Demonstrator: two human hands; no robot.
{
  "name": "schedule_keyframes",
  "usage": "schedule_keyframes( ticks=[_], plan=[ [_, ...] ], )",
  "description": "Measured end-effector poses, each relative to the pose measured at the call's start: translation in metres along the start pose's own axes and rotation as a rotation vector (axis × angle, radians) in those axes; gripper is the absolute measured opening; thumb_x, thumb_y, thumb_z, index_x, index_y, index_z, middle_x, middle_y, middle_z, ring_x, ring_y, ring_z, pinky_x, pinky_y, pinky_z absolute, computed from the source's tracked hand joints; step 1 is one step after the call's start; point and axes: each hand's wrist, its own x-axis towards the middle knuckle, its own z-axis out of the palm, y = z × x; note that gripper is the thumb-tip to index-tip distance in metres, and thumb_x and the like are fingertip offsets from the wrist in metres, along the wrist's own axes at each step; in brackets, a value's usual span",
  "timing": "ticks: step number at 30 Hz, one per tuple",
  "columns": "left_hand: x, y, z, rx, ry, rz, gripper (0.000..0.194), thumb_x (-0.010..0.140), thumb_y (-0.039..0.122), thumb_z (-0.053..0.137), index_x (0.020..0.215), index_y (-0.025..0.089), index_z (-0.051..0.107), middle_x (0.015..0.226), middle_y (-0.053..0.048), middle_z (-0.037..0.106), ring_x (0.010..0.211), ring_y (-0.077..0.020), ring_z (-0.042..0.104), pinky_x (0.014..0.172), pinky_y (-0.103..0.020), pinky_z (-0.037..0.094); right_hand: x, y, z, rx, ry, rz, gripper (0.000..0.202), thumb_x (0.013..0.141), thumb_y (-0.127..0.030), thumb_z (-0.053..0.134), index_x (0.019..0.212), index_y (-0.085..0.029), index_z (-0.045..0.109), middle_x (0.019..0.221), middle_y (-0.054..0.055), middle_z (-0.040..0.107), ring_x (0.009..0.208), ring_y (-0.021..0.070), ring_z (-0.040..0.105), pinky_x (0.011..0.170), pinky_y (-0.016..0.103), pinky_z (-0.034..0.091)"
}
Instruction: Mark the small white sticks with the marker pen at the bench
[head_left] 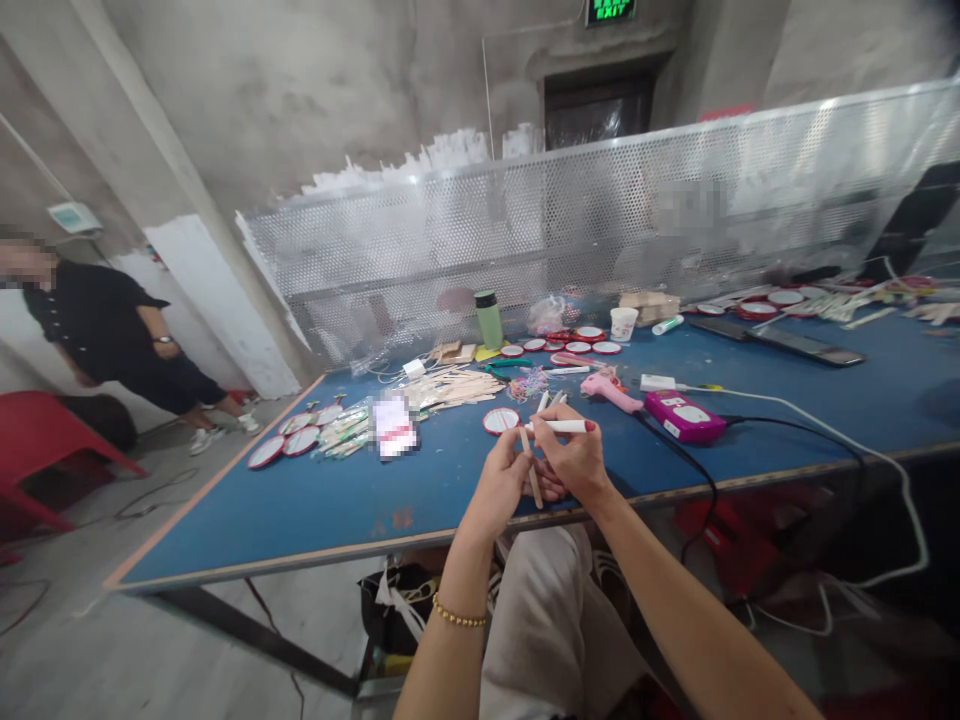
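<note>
Blue table (pixel 330 500) below — left hand (pixel 498 480) pinching a wooden stick (pixel 535 488), right hand (pixel 583 462) pinching a marker (pixel 561 426) — steady stick, light strokes should mark neatly

Head-worn view looks forward and down across the blue table (pixel 225 520), fairly close.

Dim, diffuse light; soft focus, dark corners, stretched wide-angle edges.

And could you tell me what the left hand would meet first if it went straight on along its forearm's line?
Most likely the round, red-rimmed disc lying on the blue table just beyond the left hand. The hand's height is unclear, so it might pass over the disc.
</note>
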Motion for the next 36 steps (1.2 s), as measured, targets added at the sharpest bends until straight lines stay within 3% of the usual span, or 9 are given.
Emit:
schedule_keyframes(
  ticks=[11,36],
  plan=[
    [-0.0007,0.0028,0.0011,0.006,-0.005,0.009,0.035,0.078,0.034,0.061,0.106,0.019,0.046,0.060,0.003,0.064,0.050,-0.0186,0.067,0.050,-0.029,0.055,-0.0001,0.0021,-0.0002,0.018,0.003,0.016,0.017,0.081,-0.032,0.057,0.069,-0.019,0.058,0.052,-0.003,0.055,0.042,0.0104,0.049,0.043,0.022,0.042],
    [-0.0007,0.0019,0.0007,-0.024,-0.017,0.017,0.035,0.078,0.032,0.061,0.107,0.018,0.046,0.062,0.002,0.066,0.049,-0.0184,0.067,0.047,-0.027,0.053,0.0002,0.0053,-0.0009,-0.014,0.005,-0.002,0.018,0.082,-0.032,0.056,0.069,-0.019,0.059,0.052,-0.003,0.056,0.043,0.0102,0.050,0.044,0.021,0.043]
  ],
)
